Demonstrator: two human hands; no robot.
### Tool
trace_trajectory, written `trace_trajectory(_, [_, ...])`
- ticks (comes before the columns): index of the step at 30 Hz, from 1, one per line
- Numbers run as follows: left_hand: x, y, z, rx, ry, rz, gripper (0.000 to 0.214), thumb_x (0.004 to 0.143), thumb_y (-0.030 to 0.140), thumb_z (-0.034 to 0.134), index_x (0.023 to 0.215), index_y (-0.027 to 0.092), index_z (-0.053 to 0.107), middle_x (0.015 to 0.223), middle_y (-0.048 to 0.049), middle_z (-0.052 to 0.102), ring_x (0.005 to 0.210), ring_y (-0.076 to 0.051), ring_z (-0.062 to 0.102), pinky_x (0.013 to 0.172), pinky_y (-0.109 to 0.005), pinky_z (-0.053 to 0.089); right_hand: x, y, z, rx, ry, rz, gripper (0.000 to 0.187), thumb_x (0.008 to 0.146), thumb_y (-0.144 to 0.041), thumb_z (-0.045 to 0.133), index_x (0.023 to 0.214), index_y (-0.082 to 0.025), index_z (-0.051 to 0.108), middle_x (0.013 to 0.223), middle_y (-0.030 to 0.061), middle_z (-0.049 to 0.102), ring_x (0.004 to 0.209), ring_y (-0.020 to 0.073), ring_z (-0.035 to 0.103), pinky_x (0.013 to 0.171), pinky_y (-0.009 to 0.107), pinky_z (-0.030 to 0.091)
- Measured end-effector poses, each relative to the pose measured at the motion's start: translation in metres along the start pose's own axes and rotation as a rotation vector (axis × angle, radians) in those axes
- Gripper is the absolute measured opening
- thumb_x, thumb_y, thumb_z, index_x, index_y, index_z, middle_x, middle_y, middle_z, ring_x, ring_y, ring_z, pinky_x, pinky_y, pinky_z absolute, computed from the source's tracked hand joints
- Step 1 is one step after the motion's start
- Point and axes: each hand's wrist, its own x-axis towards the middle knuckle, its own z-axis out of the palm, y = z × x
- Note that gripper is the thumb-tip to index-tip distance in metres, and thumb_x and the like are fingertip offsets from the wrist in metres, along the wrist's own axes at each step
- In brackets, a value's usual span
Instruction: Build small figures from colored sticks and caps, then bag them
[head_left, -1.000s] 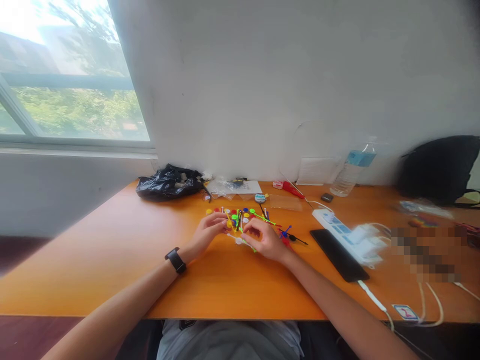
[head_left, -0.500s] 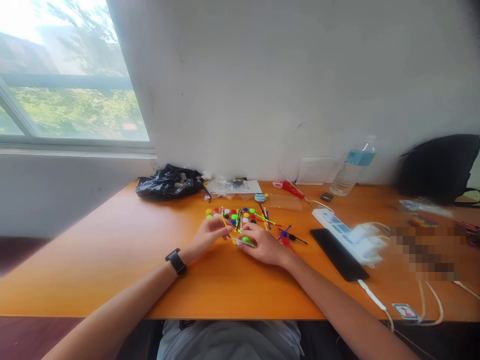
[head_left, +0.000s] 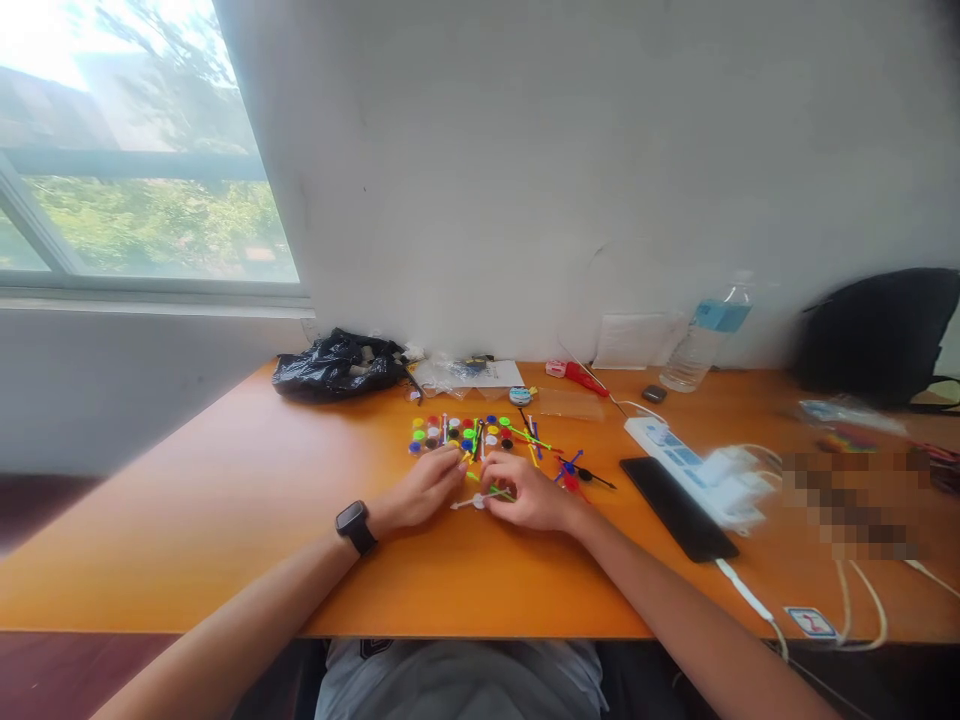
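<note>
My left hand (head_left: 427, 487) reaches over the table with its fingers pressed together. At its fingertips shows a small yellow plastic arrow (head_left: 468, 457), partly hidden. My right hand (head_left: 531, 492) has curled fingers closed over a white arrow spinner (head_left: 478, 502), a thin pointer with a round middle, low over the wood. A green arrow piece (head_left: 504, 492) shows beneath the right fingers, mostly covered. Just beyond both hands lie colored round discs (head_left: 433, 433) in rows, with loose plastic arrows (head_left: 534, 438) beside them. To the right are crossed spinners (head_left: 571, 470) in blue, red and black.
A black plastic bag (head_left: 337, 365) and papers (head_left: 495, 374) lie along the wall. On the right are a black phone (head_left: 677, 508), a white power strip (head_left: 675, 455) with cables, a water bottle (head_left: 705, 335) and a black bag (head_left: 877, 340). A red-handled tool (head_left: 585, 378) lies at the back.
My left hand has lowered and turned palm down, bringing the yellow arrow toward the table. The white spinner now shows more fully, left of my right fingers.
</note>
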Motion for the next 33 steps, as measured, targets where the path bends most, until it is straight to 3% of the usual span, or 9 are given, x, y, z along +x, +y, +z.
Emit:
trace_trajectory(7, [0.000,-0.016,0.008,0.075,-0.013,0.003,0.034,0.110,0.037,0.043,0.082,0.019,0.049,0.081,-0.0006,0.056,0.070,-0.014,0.046,0.067,-0.028,0.038,0.001,0.003,0.002,0.238,-0.104,0.002,0.008,0.088,-0.026,0.078,0.087,-0.019,0.078,0.095,0.0059,0.076,0.090,0.0205,0.070,0.086,0.033,0.054])
trace_trajectory(13, [-0.001,-0.009,0.005,0.078,-0.055,0.066,0.034,0.109,0.042,0.049,0.097,0.018,0.069,0.096,-0.0080,0.068,0.089,-0.020,0.063,0.082,-0.031,0.050,0.001,0.002,0.003,0.263,-0.119,0.000,0.012,0.088,-0.030,0.080,0.085,-0.019,0.080,0.093,0.0067,0.078,0.090,0.0218,0.072,0.086,0.033,0.055])
trace_trajectory(17, [-0.002,-0.004,0.002,0.071,-0.087,0.071,0.035,0.109,0.044,0.048,0.114,0.018,0.072,0.113,-0.0114,0.069,0.101,-0.023,0.065,0.091,-0.035,0.053,0.001,-0.008,0.000,0.183,-0.004,0.024,0.018,0.088,-0.037,0.081,0.086,-0.020,0.078,0.092,0.0056,0.078,0.089,0.0218,0.071,0.088,0.034,0.054])
trace_trajectory(21, [-0.006,0.001,0.000,0.103,-0.113,0.067,0.046,0.103,0.052,0.060,0.137,0.021,0.063,0.122,-0.0120,0.065,0.103,-0.024,0.065,0.092,-0.038,0.054,0.003,-0.011,-0.013,0.024,0.165,0.097,0.029,0.097,-0.044,0.068,0.081,-0.020,0.071,0.083,0.0040,0.074,0.080,0.0197,0.067,0.079,0.032,0.051])
trace_trajectory(25, [-0.010,0.000,0.000,0.148,-0.183,0.106,0.078,0.087,0.059,0.078,0.152,0.024,0.053,0.133,-0.0140,0.058,0.112,-0.029,0.064,0.098,-0.042,0.055,0.003,-0.003,-0.039,-0.424,0.258,0.344,0.040,0.100,-0.053,0.059,0.078,-0.021,0.066,0.078,0.0040,0.071,0.071,0.0197,0.063,0.067,0.031,0.044])
trace_trajectory(27, [-0.011,-0.001,0.001,0.168,-0.204,0.132,0.083,0.080,0.059,0.083,0.150,0.024,0.055,0.136,-0.0149,0.057,0.120,-0.032,0.062,0.104,-0.044,0.053,0.000,0.003,-0.055,-0.695,0.298,0.520,0.042,0.102,-0.056,0.053,0.083,-0.021,0.065,0.085,0.0076,0.073,0.081,0.0248,0.067,0.069,0.033,0.043])
trace_trajectory(30, [-0.011,-0.002,0.003,0.180,-0.215,0.158,0.073,0.081,0.055,0.084,0.143,0.023,0.061,0.129,-0.0139,0.060,0.116,-0.031,0.062,0.103,-0.043,0.053,-0.010,0.011,-0.081,-0.845,0.228,0.763,0.050,0.102,-0.065,0.046,0.105,-0.019,0.065,0.109,0.0168,0.075,0.103,0.0337,0.070,0.077,0.036,0.046])
trace_trajectory(33, [-0.009,0.000,0.004,0.172,-0.224,0.182,0.049,0.089,0.043,0.077,0.132,0.023,0.067,0.117,-0.0113,0.063,0.106,-0.026,0.064,0.097,-0.039,0.054,-0.021,0.017,-0.103,-0.781,0.064,0.952,0.069,0.097,-0.078,0.039,0.117,-0.017,0.064,0.120,0.0211,0.073,0.108,0.0385,0.070,0.081,0.041,0.048])
